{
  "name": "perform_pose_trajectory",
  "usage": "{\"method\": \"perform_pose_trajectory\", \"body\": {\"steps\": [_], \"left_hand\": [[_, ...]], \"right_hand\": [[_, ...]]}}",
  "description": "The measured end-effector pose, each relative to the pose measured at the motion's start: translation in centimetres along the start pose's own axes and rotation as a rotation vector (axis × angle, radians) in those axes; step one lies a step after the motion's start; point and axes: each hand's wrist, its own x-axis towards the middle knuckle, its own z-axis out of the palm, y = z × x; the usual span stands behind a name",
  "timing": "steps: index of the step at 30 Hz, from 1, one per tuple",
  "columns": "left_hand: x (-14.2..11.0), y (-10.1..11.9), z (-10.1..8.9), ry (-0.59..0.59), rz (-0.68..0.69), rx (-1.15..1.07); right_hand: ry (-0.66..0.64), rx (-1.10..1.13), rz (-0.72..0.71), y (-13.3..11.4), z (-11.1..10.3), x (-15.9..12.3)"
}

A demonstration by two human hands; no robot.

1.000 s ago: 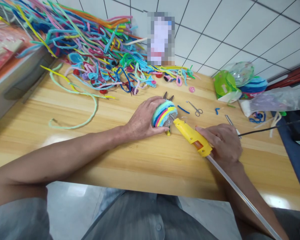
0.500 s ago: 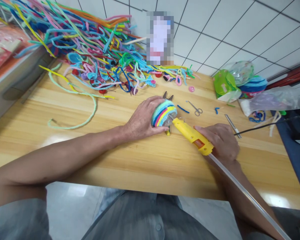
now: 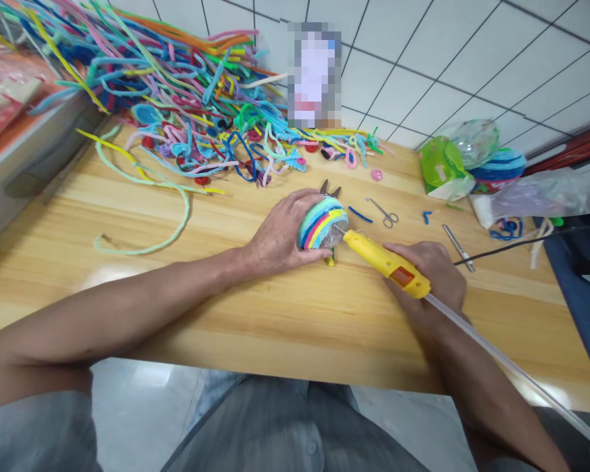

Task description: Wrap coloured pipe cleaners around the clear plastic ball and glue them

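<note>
My left hand is wrapped round a small ball covered in coiled pipe cleaners in blue, red, pink and yellow bands, holding it against the wooden table. My right hand grips a yellow hot glue gun. Its nozzle touches the clear, uncovered side of the ball. A long clear glue stick sticks out of the gun's back toward me, and a black cord runs off to the right.
A big heap of coloured pipe cleaners fills the table's far left. Small scissors, pliers, a metal tool and pipe cleaner scraps lie behind the ball. Plastic bags with materials sit at the far right.
The glue gun has swung flatter, its rear and glue stick moving up and to the right, while my right hand shifted slightly. The ball and my left hand stay put.
</note>
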Motion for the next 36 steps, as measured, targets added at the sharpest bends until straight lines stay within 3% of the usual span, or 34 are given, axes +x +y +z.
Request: {"method": "perform_pose_trajectory", "body": {"steps": [9,14,25,32,36], "left_hand": [[0.01,-0.08,-0.04,-0.010,-0.004,-0.015],[-0.01,-0.08,0.04,0.027,0.036,-0.019],[-0.02,-0.10,0.13,0.012,0.000,0.012],[0.01,-0.02,0.06,0.016,0.020,0.002],[0.01,-0.05,0.06,0.016,0.022,-0.006]], "right_hand": [[-0.041,0.075,0.083,-0.17,-0.01,0.39],[0.011,0.071,0.013,-0.21,0.63,0.35],[0.054,0.076,0.087,-0.41,0.23,0.62],[-0.033,0.110,0.025,-0.31,0.10,0.90],[-0.031,0.070,0.072,-0.23,0.23,0.71]]}}
